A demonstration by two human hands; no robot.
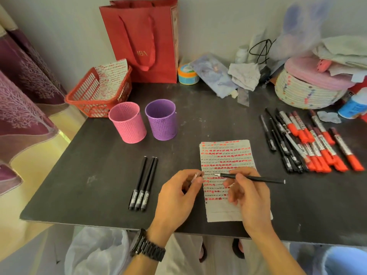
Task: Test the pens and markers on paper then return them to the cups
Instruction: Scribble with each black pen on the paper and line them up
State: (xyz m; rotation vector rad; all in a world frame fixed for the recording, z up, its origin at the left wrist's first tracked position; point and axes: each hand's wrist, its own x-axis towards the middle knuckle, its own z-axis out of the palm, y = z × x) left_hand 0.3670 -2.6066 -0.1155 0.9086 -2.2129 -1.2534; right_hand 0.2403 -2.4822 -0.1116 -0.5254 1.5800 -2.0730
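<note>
A sheet of paper covered in rows of red and black marks lies on the dark table. My right hand holds an uncapped black pen above the paper, tip pointing left. My left hand pinches a small clear pen cap at the paper's left edge. Three capped black pens lie side by side to the left. A pile of black pens and red-capped markers lies at the right. An empty pink cup and a purple cup stand behind.
A red basket with a marked sheet sits at the back left, beside a red paper bag. A woven round box, cloths, a cable and bottles crowd the back right. A curtain hangs at the left.
</note>
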